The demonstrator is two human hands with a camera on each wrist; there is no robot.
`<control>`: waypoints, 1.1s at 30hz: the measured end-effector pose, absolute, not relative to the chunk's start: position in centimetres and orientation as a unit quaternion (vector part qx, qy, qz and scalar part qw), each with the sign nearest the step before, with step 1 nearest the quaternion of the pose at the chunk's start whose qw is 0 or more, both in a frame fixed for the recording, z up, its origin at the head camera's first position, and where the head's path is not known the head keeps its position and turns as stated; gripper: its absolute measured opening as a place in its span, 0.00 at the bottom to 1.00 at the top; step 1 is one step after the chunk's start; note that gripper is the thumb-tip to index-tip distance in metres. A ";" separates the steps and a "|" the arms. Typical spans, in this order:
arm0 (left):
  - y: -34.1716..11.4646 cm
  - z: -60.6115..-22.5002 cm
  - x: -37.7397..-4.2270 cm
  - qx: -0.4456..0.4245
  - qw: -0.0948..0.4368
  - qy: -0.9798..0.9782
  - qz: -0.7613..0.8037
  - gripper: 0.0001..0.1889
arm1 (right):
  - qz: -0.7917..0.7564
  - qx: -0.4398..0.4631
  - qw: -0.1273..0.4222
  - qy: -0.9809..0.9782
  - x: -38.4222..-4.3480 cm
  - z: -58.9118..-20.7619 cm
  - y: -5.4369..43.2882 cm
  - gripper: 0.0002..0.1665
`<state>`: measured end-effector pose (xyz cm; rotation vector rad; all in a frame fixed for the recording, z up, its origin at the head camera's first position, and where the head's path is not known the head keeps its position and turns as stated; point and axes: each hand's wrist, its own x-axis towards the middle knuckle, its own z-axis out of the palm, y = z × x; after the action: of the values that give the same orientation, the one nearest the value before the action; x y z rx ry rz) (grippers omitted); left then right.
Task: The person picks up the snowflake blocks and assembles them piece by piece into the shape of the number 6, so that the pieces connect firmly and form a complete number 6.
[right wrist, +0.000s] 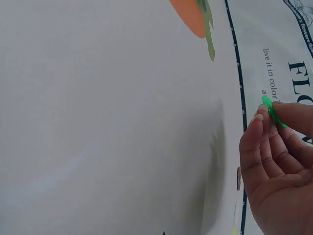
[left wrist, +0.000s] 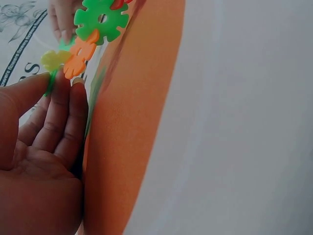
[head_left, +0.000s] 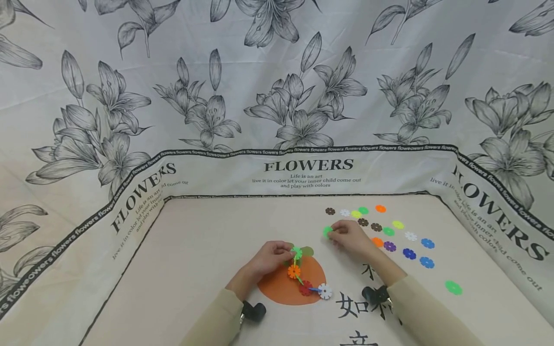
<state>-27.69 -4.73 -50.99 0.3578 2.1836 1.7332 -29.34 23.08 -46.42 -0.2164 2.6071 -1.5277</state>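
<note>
My left hand [head_left: 270, 258] pinches the green end piece [head_left: 296, 252] of a chain of notched plastic discs. An orange disc [head_left: 294, 272], a red disc [head_left: 305, 288] and a white disc [head_left: 325, 291] follow along the chain, with thin edge-on pieces linking them. In the left wrist view, thumb and fingers grip a green disc edge [left wrist: 51, 83] beside a yellow disc [left wrist: 55, 60] and an orange disc [left wrist: 79, 56]. Between thumb and fingertips, my right hand [head_left: 349, 238] holds a loose green disc [head_left: 327, 232], apart from the chain; the right wrist view shows this disc [right wrist: 274, 111] nearly edge-on.
Several loose discs lie at the right, among them a purple disc [head_left: 390, 246], a dark blue disc [head_left: 409, 253] and an orange disc [head_left: 380, 209]. A green disc [head_left: 453, 288] lies nearer the right side. Under the chain, the pale cloth bears an orange fruit print [head_left: 277, 290]. Flower-printed fabric [head_left: 303, 96] rises behind.
</note>
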 end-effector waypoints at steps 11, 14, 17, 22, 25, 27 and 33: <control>-4.7 -50.5 -27.5 0.131 0.160 0.767 0.607 0.12 | -0.540 -0.130 0.071 0.829 -28.5 -46.2 21.3 0.19; -4.7 -50.6 -27.5 0.128 0.159 0.768 0.607 0.12 | -0.545 -0.147 0.073 0.822 -28.2 -46.1 20.9 0.19; -4.7 -50.6 -27.5 0.124 0.161 0.767 0.608 0.12 | -0.549 -0.158 0.078 0.817 -28.1 -46.2 20.6 0.20; -4.8 -50.9 -27.7 0.121 0.167 0.769 0.606 0.11 | -0.548 -0.163 0.094 0.815 -27.9 -46.4 20.3 0.20; -4.7 -51.0 -27.7 0.120 0.168 0.768 0.607 0.11 | -0.548 -0.167 0.103 0.813 -27.9 -46.5 20.1 0.20; -4.7 -51.0 -27.7 0.122 0.167 0.767 0.607 0.11 | -0.549 -0.170 0.106 0.812 -27.9 -46.5 19.9 0.20; -4.8 -50.9 -27.6 0.133 0.165 0.761 0.612 0.12 | -0.546 -0.180 0.125 0.809 -27.6 -46.4 19.4 0.20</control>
<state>-27.60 -4.78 -50.86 0.3800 2.1693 1.7449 -27.62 19.43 -46.43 -0.5251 2.3561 -1.5909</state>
